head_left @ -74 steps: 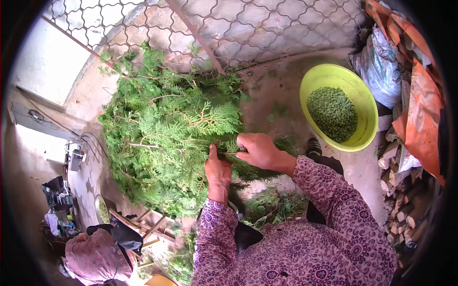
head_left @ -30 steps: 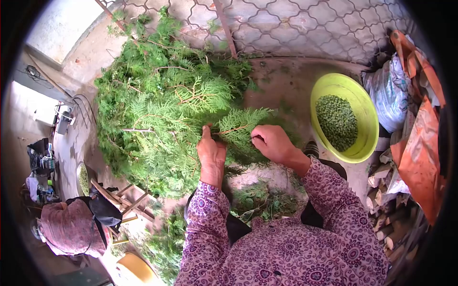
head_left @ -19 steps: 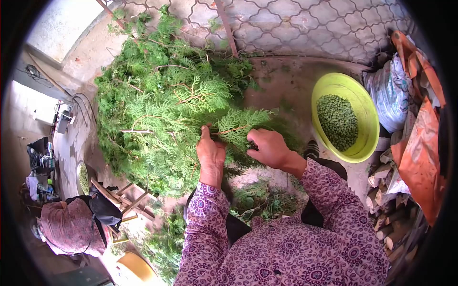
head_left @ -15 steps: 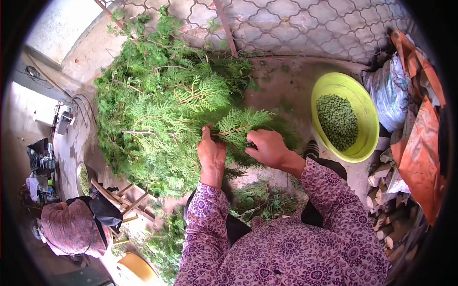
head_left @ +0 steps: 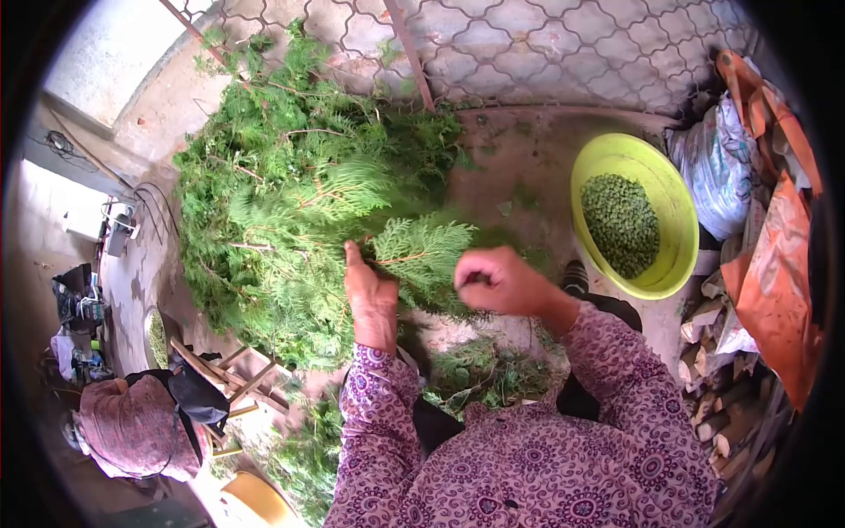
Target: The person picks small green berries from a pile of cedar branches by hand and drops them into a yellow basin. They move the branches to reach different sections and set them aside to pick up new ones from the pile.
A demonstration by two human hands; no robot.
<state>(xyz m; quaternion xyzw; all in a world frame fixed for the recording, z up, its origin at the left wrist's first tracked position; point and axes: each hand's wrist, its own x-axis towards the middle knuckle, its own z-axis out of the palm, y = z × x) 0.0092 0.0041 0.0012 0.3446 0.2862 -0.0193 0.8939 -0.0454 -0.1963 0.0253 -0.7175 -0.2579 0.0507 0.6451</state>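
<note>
My left hand point(head_left: 368, 286) is closed on a green conifer branch point(head_left: 414, 251), whose fronds fan out to the right of my thumb. Right of these fronds is my right hand point(head_left: 499, 280), its fingers curled in and slightly blurred; what they hold, if anything, I cannot make out. A large pile of cut conifer branches point(head_left: 264, 194) spreads out beyond and to the left of my left hand. To the right, a yellow-green basin point(head_left: 678, 202) holds a heap of small green cones or seeds point(head_left: 620, 224).
At the lower left a person point(head_left: 136, 427) bends near a wooden chair point(head_left: 238, 378) and a yellow tub point(head_left: 255, 497). More cuttings point(head_left: 484, 374) lie near my legs. Sacks point(head_left: 713, 167), orange sheeting point(head_left: 766, 290) and firewood point(head_left: 731, 431) line the right side. A wire fence point(head_left: 546, 53) stands ahead.
My left hand has moved slightly left with the branch. My right hand has drawn away from the fronds, a little to the right and down.
</note>
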